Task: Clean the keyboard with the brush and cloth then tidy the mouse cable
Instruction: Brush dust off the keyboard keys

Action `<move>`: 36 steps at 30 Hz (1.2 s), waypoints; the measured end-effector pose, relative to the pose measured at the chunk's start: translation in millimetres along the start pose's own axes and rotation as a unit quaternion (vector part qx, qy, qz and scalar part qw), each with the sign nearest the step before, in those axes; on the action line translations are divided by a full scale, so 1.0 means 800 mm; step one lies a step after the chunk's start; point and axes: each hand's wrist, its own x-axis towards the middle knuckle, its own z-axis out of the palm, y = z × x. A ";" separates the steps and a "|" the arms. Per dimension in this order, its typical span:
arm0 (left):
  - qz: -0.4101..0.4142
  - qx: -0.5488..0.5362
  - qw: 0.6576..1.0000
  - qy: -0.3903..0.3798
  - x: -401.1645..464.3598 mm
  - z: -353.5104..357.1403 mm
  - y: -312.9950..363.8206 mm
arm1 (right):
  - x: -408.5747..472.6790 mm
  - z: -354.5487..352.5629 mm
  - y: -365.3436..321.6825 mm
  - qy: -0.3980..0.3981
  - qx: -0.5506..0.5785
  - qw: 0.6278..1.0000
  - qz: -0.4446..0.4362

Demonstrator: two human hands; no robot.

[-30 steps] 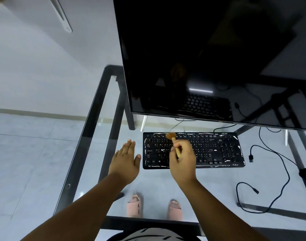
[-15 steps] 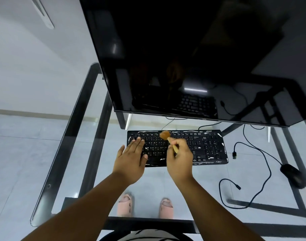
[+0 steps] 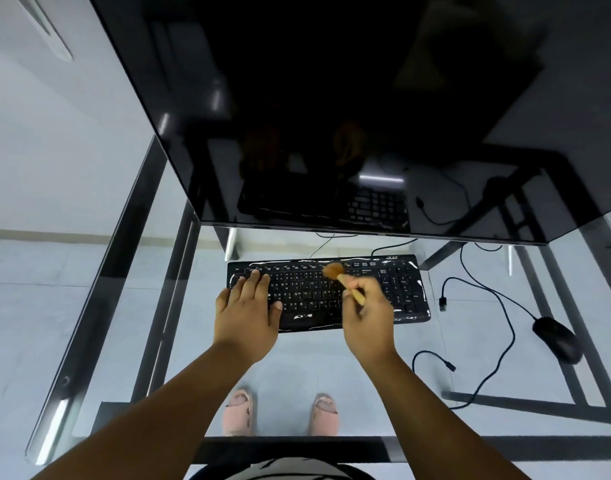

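Glass makes up the desk top (image 3: 131, 306) on its dark frame, so from the head camera I see pale floor tiles (image 3: 27, 306) and two pink slippers (image 3: 238, 412) through it, with a white wall (image 3: 37, 150) behind and a big dark monitor (image 3: 332, 98) leaning over the far edge. On the black keyboard (image 3: 404, 289) my left hand (image 3: 247, 315) lies flat, fingers spread on the left keys and gripping nothing, while my right hand (image 3: 368, 320) is curled round the handle of the brush (image 3: 342, 278), whose bristles touch the upper key rows. Off to the right I see the black mouse (image 3: 557, 337) on the glass, its cable (image 3: 498, 341) trailing loose in loops; I see no cloth.
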 end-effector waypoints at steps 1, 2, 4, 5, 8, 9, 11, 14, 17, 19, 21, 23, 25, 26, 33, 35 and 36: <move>0.002 -0.001 1.000 0.000 0.001 0.001 0.004 | 0.002 -0.006 0.005 0.026 0.011 1.000 0.006; 0.007 -0.001 1.000 -0.005 0.002 0.002 0.008 | 0.003 -0.011 0.007 0.046 0.025 0.999 0.013; 0.025 -0.004 1.000 -0.018 0.004 0.006 0.016 | 0.005 -0.021 0.009 0.046 0.038 0.998 0.019; 0.037 -0.003 0.999 -0.022 0.005 0.007 0.020 | 0.005 -0.023 0.008 0.021 0.035 0.999 0.018; 0.067 -0.008 0.997 -0.035 0.006 0.015 0.032 | 0.006 -0.034 0.016 0.011 0.023 1.000 0.011; 0.070 -0.011 0.997 -0.041 0.005 0.017 0.033 | 0.007 -0.036 0.019 0.037 0.025 0.999 0.009; 0.067 -0.006 0.997 -0.045 0.003 0.020 0.036 | 0.010 -0.044 0.023 0.064 0.034 0.997 0.013; 0.053 0.008 0.998 -0.043 0.003 0.020 0.042 | 0.010 -0.054 0.021 0.000 0.028 1.000 0.007; 0.034 0.015 0.999 -0.029 0.005 0.018 0.055 | 0.015 -0.065 0.037 0.049 0.007 0.999 0.012; 0.020 0.023 0.999 -0.022 0.006 0.018 0.065 | 0.020 -0.073 0.042 0.087 0.012 0.996 0.030; 0.017 0.028 0.999 -0.017 0.007 0.021 0.074 | 0.022 -0.079 0.037 0.051 0.029 0.998 0.025; 0.031 0.021 0.999 -0.016 0.009 0.024 0.082 | 0.023 -0.086 0.036 0.029 0.024 0.999 0.019; 0.049 0.010 0.999 -0.022 0.010 0.028 0.085 | 0.026 -0.091 0.043 0.071 0.013 0.997 0.028; 0.058 0.007 0.998 -0.027 0.011 0.031 0.091 | 0.028 -0.098 0.047 0.085 0.015 0.996 0.033; 0.054 0.013 0.998 -0.043 0.009 0.042 0.105 | 0.027 -0.122 0.054 0.078 0.005 0.997 0.028; 0.045 0.012 0.998 -0.038 0.008 0.043 0.109 | 0.027 -0.126 0.053 0.055 0.031 0.998 0.024; 0.042 0.012 0.998 -0.034 0.007 0.044 0.111 | 0.025 -0.128 0.052 0.023 0.035 0.999 0.016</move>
